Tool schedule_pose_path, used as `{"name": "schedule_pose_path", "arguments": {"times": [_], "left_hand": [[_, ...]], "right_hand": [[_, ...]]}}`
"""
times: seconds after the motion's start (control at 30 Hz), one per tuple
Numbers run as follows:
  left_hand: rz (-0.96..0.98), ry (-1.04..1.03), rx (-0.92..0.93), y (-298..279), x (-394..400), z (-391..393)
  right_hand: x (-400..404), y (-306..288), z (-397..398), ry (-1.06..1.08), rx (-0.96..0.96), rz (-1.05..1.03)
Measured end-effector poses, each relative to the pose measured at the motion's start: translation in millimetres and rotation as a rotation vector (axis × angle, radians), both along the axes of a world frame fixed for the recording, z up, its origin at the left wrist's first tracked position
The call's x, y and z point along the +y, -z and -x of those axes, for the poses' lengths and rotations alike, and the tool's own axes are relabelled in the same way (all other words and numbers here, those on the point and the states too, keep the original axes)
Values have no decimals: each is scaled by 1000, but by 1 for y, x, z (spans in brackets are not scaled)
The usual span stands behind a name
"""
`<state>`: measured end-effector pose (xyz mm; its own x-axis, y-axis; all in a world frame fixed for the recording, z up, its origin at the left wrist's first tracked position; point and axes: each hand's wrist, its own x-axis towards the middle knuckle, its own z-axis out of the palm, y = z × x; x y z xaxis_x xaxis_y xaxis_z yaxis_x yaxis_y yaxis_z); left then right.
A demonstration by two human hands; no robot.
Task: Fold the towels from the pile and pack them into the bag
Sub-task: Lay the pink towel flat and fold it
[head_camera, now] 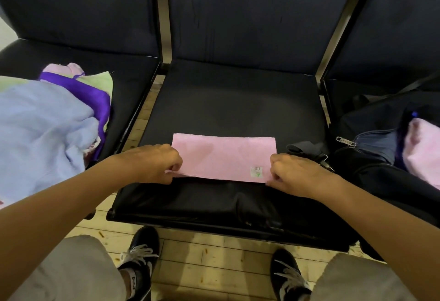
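On the near part of the middle black seat (pixel 228 110), a folded pink towel (pixel 221 155) is pinched at its near corners by the left hand (pixel 154 163) and right hand (pixel 300 174), between the towel pile (pixel 47 119) at left and the open black bag (pixel 381 157) at right.

You've got the pink towel (pixel 221 155) flat between your fingers, folded into a long rectangle, a small label near your right fingertips (pixel 273 174). Your left fingers (pixel 175 166) pinch its near-left corner, layers slightly parted there. Out past your left knuckles sits the pile (pixel 47 122): a rumpled pale blue towel on top, purple, green and pink beneath. Beyond your right wrist, the dark bag (pixel 371 157) gapes unzipped, something pink inside.
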<state>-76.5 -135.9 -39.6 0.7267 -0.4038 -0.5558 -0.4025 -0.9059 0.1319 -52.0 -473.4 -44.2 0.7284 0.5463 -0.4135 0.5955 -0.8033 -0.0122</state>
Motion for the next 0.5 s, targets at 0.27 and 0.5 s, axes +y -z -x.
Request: {"name": "schedule_pose_path", "arguments": {"times": [0.27,0.5], "left_hand": [[198,-123,-38,-22,6,-10],[500,-340,-81,-41,8,-10]], "right_hand": [[24,6,20,-134,-164,108],[30,-3,39,-32,-116,35]]}}
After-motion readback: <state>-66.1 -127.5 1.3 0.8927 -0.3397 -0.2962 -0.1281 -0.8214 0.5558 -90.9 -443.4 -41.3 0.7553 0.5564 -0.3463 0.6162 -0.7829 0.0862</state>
